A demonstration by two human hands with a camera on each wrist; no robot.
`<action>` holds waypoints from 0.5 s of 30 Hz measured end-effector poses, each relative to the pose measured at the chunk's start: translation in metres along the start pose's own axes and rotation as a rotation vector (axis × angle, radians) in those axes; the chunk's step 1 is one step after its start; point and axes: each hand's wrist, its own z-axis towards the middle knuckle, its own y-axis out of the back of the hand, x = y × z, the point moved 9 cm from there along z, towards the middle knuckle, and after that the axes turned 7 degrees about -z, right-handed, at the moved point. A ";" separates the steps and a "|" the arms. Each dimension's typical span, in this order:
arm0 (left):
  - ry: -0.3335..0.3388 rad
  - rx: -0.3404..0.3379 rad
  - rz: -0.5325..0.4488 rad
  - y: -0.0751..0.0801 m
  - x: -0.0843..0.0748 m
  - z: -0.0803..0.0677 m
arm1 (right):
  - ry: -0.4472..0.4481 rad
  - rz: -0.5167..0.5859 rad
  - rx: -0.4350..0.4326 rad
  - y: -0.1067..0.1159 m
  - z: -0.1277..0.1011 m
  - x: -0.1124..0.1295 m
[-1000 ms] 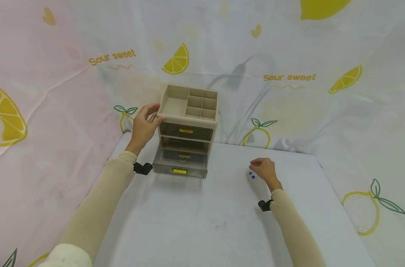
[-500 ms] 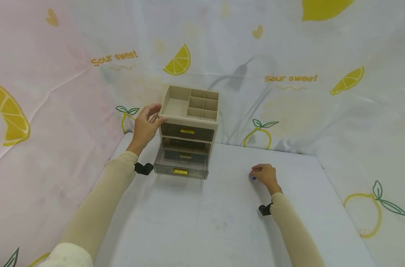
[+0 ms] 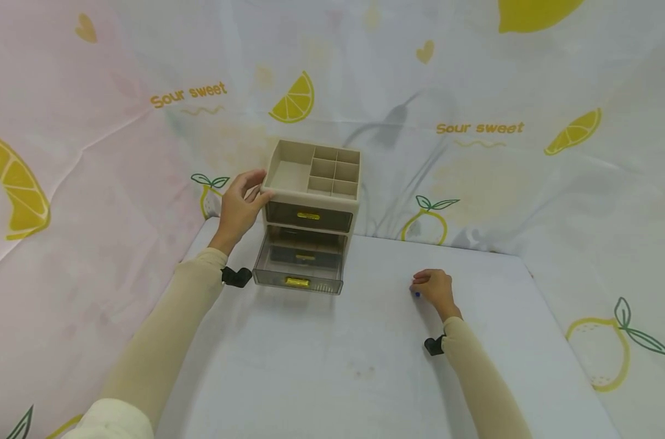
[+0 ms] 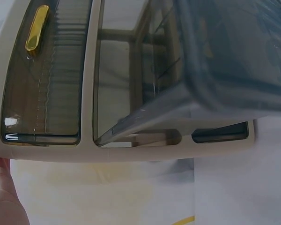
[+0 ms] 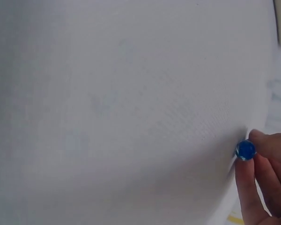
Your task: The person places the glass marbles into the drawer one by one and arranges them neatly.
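Observation:
A beige desktop drawer organizer [image 3: 310,198] with a divided top stands at the back of the table. Its upper drawer [image 3: 308,216] is in, while a lower smoky, see-through drawer [image 3: 298,282] is pulled out. My left hand [image 3: 240,207] grips the organizer's left upper corner, thumb toward the front; fingers [image 4: 4,187] show at its edge in the left wrist view. Down on the table to the right, my right hand [image 3: 436,289] pinches a small blue marble [image 5: 246,150] between thumb and fingertip. Only one marble shows in each view; a second cannot be seen.
White cloth covers the table [image 3: 321,360]. Behind and beside it hangs a lemon-printed curtain [image 3: 387,79]. The pulled-out drawer juts forward from the organizer, between the hands. A black wrist strap [image 3: 236,277] sits on the left sleeve.
My right hand has come down toward the two blue marbles and its fingertips have closed on one; the other has gone out of sight. My left hand keeps its hold on the organizer.

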 end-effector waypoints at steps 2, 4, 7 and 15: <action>0.006 0.004 -0.005 -0.001 -0.005 -0.001 | -0.002 -0.001 -0.002 0.000 0.000 -0.001; 0.007 0.008 -0.005 -0.002 -0.012 -0.003 | -0.002 -0.001 -0.006 -0.001 0.000 -0.001; 0.009 0.014 0.014 -0.005 -0.025 -0.007 | -0.003 0.002 -0.007 -0.001 0.000 -0.001; 0.013 0.023 0.043 -0.008 -0.035 -0.011 | -0.003 0.014 -0.008 0.001 0.000 0.002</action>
